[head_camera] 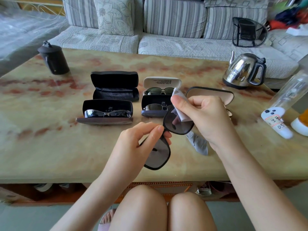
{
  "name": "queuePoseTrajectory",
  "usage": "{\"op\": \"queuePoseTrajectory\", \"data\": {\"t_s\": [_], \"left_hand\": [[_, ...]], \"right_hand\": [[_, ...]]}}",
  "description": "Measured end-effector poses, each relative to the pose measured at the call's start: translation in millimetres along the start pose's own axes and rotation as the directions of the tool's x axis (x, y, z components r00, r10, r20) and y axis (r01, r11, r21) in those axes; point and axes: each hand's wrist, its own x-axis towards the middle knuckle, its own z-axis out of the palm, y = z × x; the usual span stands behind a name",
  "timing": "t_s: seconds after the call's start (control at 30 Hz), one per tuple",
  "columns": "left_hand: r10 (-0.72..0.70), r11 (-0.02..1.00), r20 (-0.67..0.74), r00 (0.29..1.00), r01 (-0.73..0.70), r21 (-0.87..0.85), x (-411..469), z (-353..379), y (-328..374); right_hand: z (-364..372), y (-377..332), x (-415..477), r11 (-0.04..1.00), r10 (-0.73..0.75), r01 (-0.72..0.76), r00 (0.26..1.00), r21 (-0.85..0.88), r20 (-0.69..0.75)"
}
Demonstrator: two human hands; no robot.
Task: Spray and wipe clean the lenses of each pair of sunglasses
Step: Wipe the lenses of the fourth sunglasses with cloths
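My left hand (141, 139) pinches the bridge of a pair of black-framed sunglasses (158, 155), held tilted above the table. My right hand (205, 117) presses a grey cleaning cloth (198, 144) against the upper lens (176, 124); the cloth's tail hangs below my palm. Three other pairs lie in open cases: a silver wraparound pair (107, 113) at the left, a pair in a white case (160, 90), and one in a dark case (155, 107). An empty black case (115, 89) stands open behind. A clear spray bottle (283, 104) lies at the right.
A marble-patterned table (50, 147) holds a dark lidded pot (54, 58) at the far left and a steel kettle (245, 70) at the far right. An open beige case (215, 94) sits behind my right hand. A striped sofa (166, 30) runs behind the table.
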Motion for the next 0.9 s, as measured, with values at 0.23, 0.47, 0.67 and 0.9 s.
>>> {"op": "queuePoseTrajectory", "data": {"t_s": [0.23,0.47,0.67,0.9], "left_hand": [[-0.029,0.998,-0.023,0.999,0.028,-0.062,-4,0,-3],[0.009,1.0,-0.038,0.999,-0.008,0.012,-4,3,-1],[0.061,0.995,-0.064,0.996,-0.056,0.084,-6,4,2],[0.034,0.999,-0.033,0.999,-0.033,0.037,-7,6,0]], "right_hand": [[-9,5,-7,0.999,0.044,-0.044,0.988,-0.005,0.146],[-7,13,-22,0.972,0.085,-0.121,0.98,0.201,0.181],[3,19,-22,0.978,0.059,-0.058,0.998,0.199,0.0],[8,28,-18,0.939,0.107,-0.083,0.993,0.333,-0.053]]}}
